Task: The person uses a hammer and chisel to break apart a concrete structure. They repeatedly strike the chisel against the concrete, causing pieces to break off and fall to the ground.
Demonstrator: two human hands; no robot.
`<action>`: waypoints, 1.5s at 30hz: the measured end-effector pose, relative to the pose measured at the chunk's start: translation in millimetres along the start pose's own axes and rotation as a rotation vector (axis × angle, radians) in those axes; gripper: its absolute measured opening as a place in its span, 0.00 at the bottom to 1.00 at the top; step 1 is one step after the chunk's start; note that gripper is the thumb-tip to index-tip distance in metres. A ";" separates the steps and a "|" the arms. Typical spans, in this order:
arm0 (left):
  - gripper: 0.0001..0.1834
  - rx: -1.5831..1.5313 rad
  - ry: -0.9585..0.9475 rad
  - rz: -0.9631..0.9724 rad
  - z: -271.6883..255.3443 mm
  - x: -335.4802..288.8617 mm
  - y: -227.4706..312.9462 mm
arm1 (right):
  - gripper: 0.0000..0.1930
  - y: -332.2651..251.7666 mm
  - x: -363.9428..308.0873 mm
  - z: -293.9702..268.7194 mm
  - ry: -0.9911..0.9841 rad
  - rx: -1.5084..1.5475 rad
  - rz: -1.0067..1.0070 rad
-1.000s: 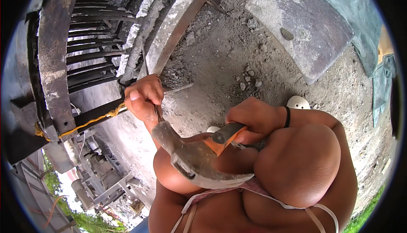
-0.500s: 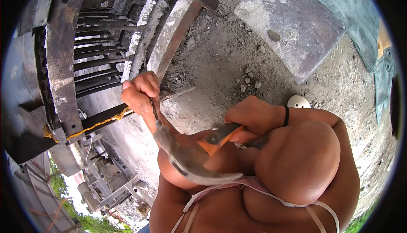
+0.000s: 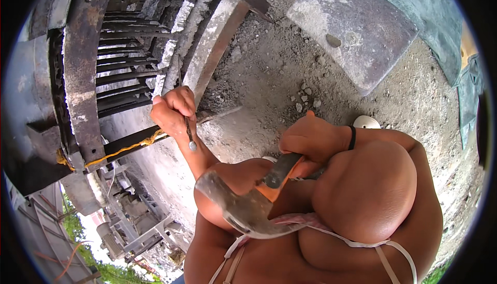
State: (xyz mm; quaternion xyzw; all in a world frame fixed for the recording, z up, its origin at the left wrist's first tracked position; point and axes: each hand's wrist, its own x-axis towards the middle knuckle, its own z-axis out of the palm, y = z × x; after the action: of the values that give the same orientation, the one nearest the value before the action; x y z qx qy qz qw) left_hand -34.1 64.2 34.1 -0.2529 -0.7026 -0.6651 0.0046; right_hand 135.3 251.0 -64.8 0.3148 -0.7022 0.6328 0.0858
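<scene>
Left hand [image 3: 173,109] pinches a thin metal punch [image 3: 187,129] at ten o'clock; right hand [image 3: 310,142] clenches the hammer [image 3: 248,206]. Best struck squarely, fingers clear.

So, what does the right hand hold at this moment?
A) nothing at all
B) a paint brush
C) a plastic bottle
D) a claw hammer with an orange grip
D: the right hand is closed on the orange grip of a claw hammer, whose metal head sits low, near the person's chest.

A building site: bare rebar [image 3: 119,72], concrete slab [image 3: 352,25], rubble-strewn ground [image 3: 269,77].
</scene>
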 end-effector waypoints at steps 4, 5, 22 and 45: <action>0.29 0.043 -0.017 -0.034 8.9 -2.9 -0.4 | 0.24 -0.9 -0.7 1.5 -0.042 -0.043 0.118; 0.29 0.045 -0.006 -0.029 8.1 -2.1 -1.0 | 0.25 -0.4 -1.2 3.3 -0.060 -0.043 0.228; 0.29 -0.032 0.140 0.034 -22.0 -10.0 -20.1 | 0.21 -4.8 1.8 -9.5 0.018 -0.071 -0.114; 0.33 0.034 0.122 0.174 -20.7 -38.6 -16.6 | 0.24 11.3 10.0 2.0 -0.109 0.035 -0.071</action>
State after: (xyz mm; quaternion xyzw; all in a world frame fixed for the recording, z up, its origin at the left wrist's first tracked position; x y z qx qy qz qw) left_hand -13.3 31.6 7.8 -0.2721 -0.6875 -0.6643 0.1094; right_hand 121.8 245.8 -69.3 0.3748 -0.6832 0.6234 0.0642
